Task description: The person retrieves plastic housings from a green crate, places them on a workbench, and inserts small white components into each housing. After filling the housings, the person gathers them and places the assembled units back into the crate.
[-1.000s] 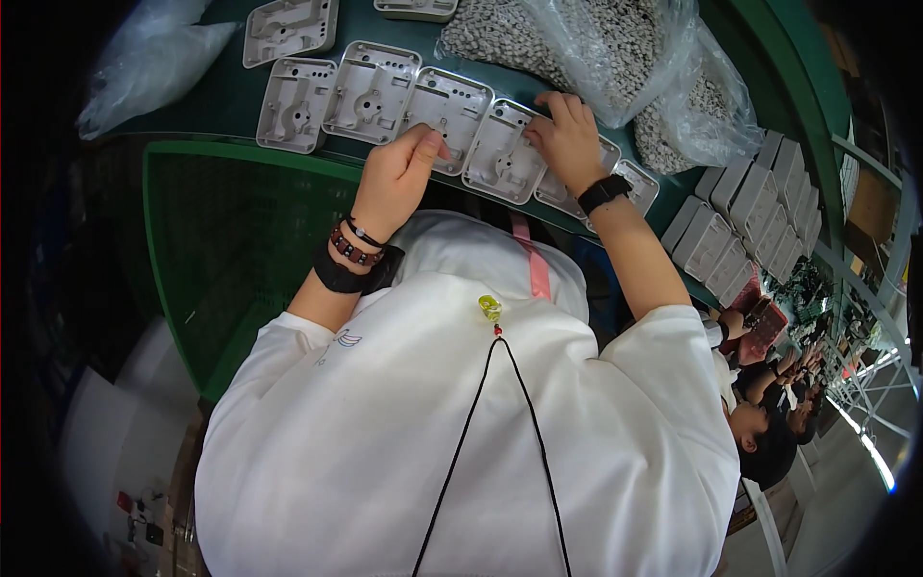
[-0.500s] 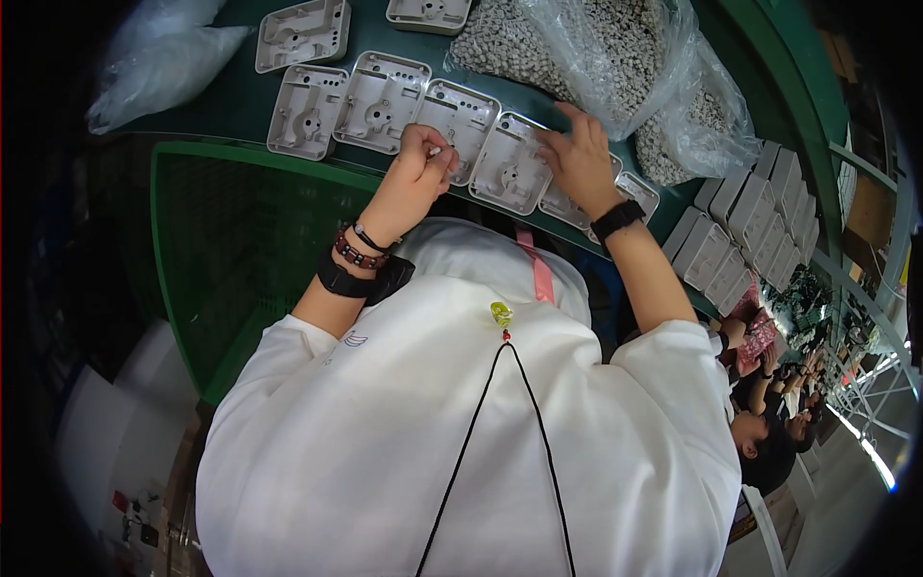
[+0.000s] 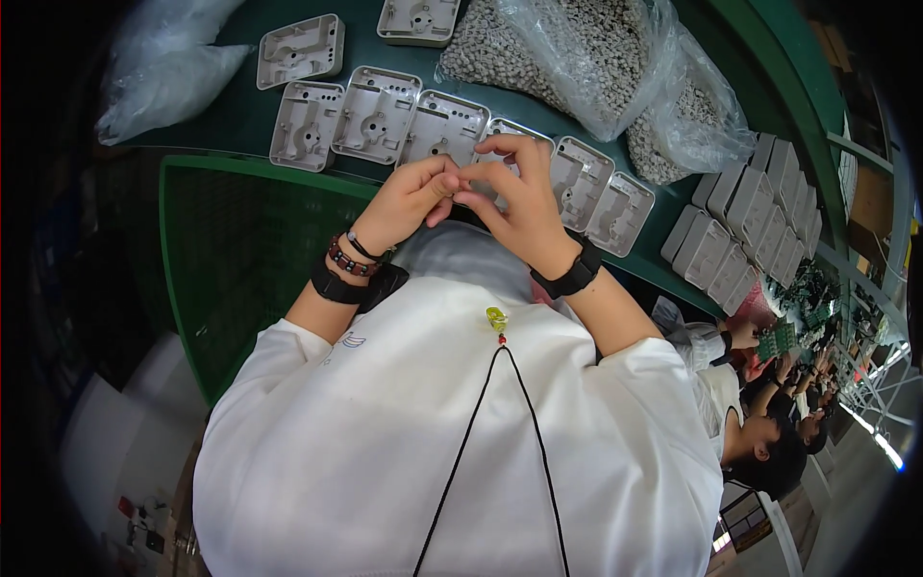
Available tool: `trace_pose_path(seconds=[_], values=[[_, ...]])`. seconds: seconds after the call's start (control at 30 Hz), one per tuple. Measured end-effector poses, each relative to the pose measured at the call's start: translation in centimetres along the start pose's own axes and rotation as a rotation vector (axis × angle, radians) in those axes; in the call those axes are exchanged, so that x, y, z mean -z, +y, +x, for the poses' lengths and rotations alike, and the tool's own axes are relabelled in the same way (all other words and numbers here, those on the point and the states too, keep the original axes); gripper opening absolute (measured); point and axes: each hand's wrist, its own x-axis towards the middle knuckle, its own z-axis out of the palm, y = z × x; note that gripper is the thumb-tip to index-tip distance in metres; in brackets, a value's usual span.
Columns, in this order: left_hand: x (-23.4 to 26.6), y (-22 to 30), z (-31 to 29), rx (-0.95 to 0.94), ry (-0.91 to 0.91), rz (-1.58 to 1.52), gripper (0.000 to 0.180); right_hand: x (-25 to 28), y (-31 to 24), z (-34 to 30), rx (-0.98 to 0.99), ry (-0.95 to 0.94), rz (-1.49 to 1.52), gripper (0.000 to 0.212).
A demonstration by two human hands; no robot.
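My left hand (image 3: 411, 200) and my right hand (image 3: 527, 210) meet fingertip to fingertip at the table's near edge. The left fingers are curled in a pinch, and whatever lies in them is too small or hidden to name. My right thumb and forefinger close in at the same spot, the other fingers bent. Behind the hands a row of open light-grey plastic housings lies hollow side up. One housing (image 3: 445, 125) sits just beyond the left fingers; another (image 3: 517, 127) is partly covered by the right hand. To the right are two more, a housing (image 3: 581, 183) and an end housing (image 3: 620, 213).
A clear bag (image 3: 586, 67) of small grey plastic pieces spills at the back. Stacked grey housings (image 3: 745, 216) stand at right. A clear plastic bag (image 3: 178, 87) lies at far left, above a green crate (image 3: 250, 279). Another person (image 3: 760, 438) sits to the right.
My right hand has moved left from over the housings to meet my left hand. The small pale piece seen in my left fingers is now hidden. The view has shifted slightly.
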Motion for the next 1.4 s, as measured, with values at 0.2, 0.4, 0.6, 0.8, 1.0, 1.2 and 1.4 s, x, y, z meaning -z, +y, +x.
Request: trace_pose_path(seconds=[0.2, 0.4, 0.6, 0.8, 1.0, 1.2, 1.4], values=[[-0.2, 0.8, -0.1, -0.007, 0.064, 0.060, 0.029, -0.5, 0.1, 0.4, 0.028, -0.036, -0.081, 0.023], [1.3, -0.2, -0.2, 0.011, 0.154, 0.143, 0.035, -0.9, 1.4, 1.8, 0.084, -0.147, -0.192, 0.016], [3.5, -0.4, -0.3, 0.011, 0.386, 0.045, 0.037, -3.4, 6.9, 5.0, 0.052, -0.073, -0.493, 0.009], [5.4, -0.4, -1.1, -0.035, 0.506, 0.036, 0.036, -5.9, 9.4, 6.7, 0.248, -0.272, -0.794, 0.007], [6.1, -0.3, -1.1, -0.029, 0.577, 0.014, 0.034, -6.6, 9.4, 7.0, 0.302, -0.312, -0.891, 0.010], [6.2, -0.4, -0.7, -0.041, 0.584, -0.018, 0.032, -7.0, 9.7, 7.0, 0.297, -0.393, -0.935, 0.010], [6.0, -0.1, -0.7, -0.036, 0.561, -0.189, 0.029, -5.0, 9.1, 6.2, 0.221, -0.366, -0.773, 0.012]])
